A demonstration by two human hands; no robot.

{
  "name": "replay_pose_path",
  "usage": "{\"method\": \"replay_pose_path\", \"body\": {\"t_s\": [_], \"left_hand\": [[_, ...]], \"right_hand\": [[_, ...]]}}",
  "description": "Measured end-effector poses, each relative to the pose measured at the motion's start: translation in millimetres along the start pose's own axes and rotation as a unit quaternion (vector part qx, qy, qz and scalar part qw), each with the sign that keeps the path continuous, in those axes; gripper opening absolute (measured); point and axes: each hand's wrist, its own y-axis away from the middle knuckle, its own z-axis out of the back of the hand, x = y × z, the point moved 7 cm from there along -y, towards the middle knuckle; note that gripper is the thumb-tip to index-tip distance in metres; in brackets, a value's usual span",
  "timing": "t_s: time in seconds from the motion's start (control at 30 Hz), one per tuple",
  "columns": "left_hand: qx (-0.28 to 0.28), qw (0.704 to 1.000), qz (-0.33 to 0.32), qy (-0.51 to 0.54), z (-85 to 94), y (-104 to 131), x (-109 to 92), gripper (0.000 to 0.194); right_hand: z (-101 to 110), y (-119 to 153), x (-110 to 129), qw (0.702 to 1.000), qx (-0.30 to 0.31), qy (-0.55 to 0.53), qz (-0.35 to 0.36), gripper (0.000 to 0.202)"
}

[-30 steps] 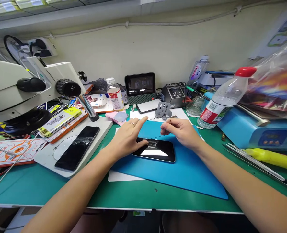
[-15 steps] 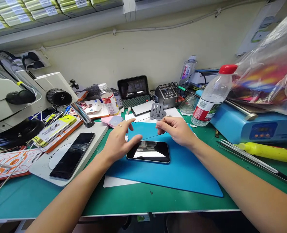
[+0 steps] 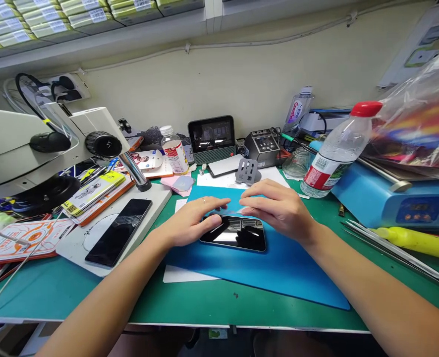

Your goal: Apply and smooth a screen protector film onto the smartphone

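A black phone (image 3: 242, 239) lies face up on the blue mat (image 3: 290, 272), its glossy screen reflecting light and the hands. Just above its far edge is a thin clear screen protector (image 3: 233, 212), seen almost edge-on. My left hand (image 3: 195, 220) has the left end of the protector between thumb and fingers, close over the phone's left end. From the right, the fingers of my right hand (image 3: 279, 208) curl down onto the protector's other end. Whether the protector touches the phone, I cannot tell.
Left of the mat, a second phone (image 3: 119, 233) rests on the white microscope base (image 3: 156, 198). To the right are tweezers (image 3: 394, 250), a yellow tube (image 3: 420, 240), a red-capped bottle (image 3: 331, 153) and a blue machine (image 3: 386, 193). A grey stand (image 3: 247, 171) is behind the hands.
The screen protector has tilted flatter and come down closer to the phone. My right hand has turned, its fingers now reaching leftward and down. The view has shifted slightly left.
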Motion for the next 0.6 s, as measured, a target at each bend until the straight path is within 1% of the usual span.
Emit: {"method": "replay_pose_path", "body": {"t_s": [0.1, 0.13, 0.27, 0.33, 0.43, 0.53, 0.6], "left_hand": [[0.003, 1.000, 0.001, -0.004, -2.0, -1, -1, 0.051], [-0.003, 1.000, 0.002, -0.009, -1.1, -1, 0, 0.051], [-0.020, 0.998, 0.008, -0.061, 1.6, -2, 5, 0.052], [-0.024, 0.996, 0.001, -0.089, 1.3, -2, 6, 0.052], [-0.033, 0.994, -0.008, -0.108, 1.5, -3, 6, 0.053], [-0.036, 0.993, -0.006, -0.111, 1.2, -4, 5, 0.054], [-0.033, 0.993, -0.004, -0.111, -0.1, -5, 4, 0.054]], "right_hand": [[2, 1, -4, 1.000, -0.006, 0.005, -0.008, 0.005], [2, 2, -7, 1.000, -0.006, 0.004, -0.015, 0.010], [-2, 5, -20, 0.998, 0.023, -0.017, -0.062, 0.049], [-8, 7, -26, 0.993, 0.059, -0.037, -0.092, 0.063], [-20, 10, -29, 0.981, 0.127, -0.066, -0.128, 0.073], [-30, 12, -29, 0.967, 0.193, -0.068, -0.152, 0.073], [-34, 14, -29, 0.957, 0.225, -0.060, -0.171, 0.068]]}}
